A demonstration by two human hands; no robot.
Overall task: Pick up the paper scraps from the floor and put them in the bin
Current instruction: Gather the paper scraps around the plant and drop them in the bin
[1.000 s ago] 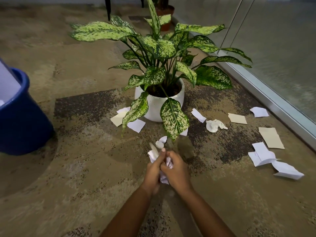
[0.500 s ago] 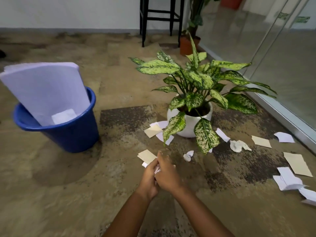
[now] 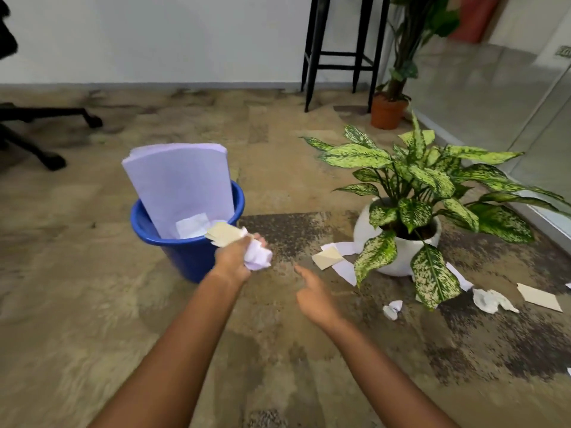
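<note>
- Right hand (image 3: 315, 296): nearest item. It holds nothing; the fingers are loosely spread and the forefinger is extended above the carpeted floor (image 3: 92, 304).
- Left hand (image 3: 233, 257): its fingers are curled round a crumpled paper wad (image 3: 258, 257), with a beige scrap (image 3: 224, 234) pinched on top. The bundle is at the bin's near right edge. The beige scrap's tip reaches over the rim, while the wad appears to hang outside it.
- Risk, release: if let go here, the wad would probably land on the floor beside the bin. The loosely held beige scrap could slide free first.
- Floor scraps, uncollected: small crumpled ball (image 3: 392, 308); crumpled white piece (image 3: 491, 299); flat beige card (image 3: 539, 297); folded beige piece (image 3: 327, 257); white strip (image 3: 344, 270). The last two lie just beside the white plant pot (image 3: 366, 230).
- Risk, collection: several scraps sit partly under the leaves, so they could be missed, or a leaf bent in reaching for them.
- Blue bin (image 3: 185, 261): upright on the floor. Tall lilac sheets (image 3: 179, 186) stand in it and fill much of the mouth.
- Risk, bin: the narrowed opening could deflect dropped paper back out. A knock against the rim might tip it if it is light.
- Variegated houseplant (image 3: 417, 174): stands to the right of the bin, well apart from it.
- Far items: black stool (image 3: 312, 57); terracotta pot (image 3: 387, 114); office chair base (image 3: 46, 118); glass partition (image 3: 494, 103).
- Writing: none is legible on the paper or the bin. A small sign (image 3: 564, 52) at the far right is too blurred to read.
</note>
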